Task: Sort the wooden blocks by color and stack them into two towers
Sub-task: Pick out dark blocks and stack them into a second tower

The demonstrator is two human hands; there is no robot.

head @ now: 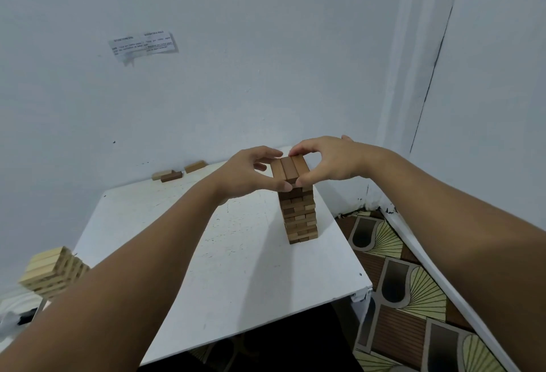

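A tall tower of dark brown blocks (pixel 299 215) stands on the right side of the white table (pixel 206 253). Its top layer (pixel 291 168) has three brown blocks side by side. My left hand (pixel 249 172) pinches that layer from the left, thumb at the near end. My right hand (pixel 328 162) pinches it from the right, fingertips on the far end and thumb on the near end. A shorter tower of pale blocks (pixel 51 272) stands at the table's front left, partly behind my left forearm.
Three loose blocks lie at the table's far edge by the wall: a pale one (pixel 161 174), a dark one (pixel 171 176) and a tan one (pixel 195 166). Patterned floor (pixel 407 283) lies right of the table. A paper note (pixel 143 46) is stuck on the wall.
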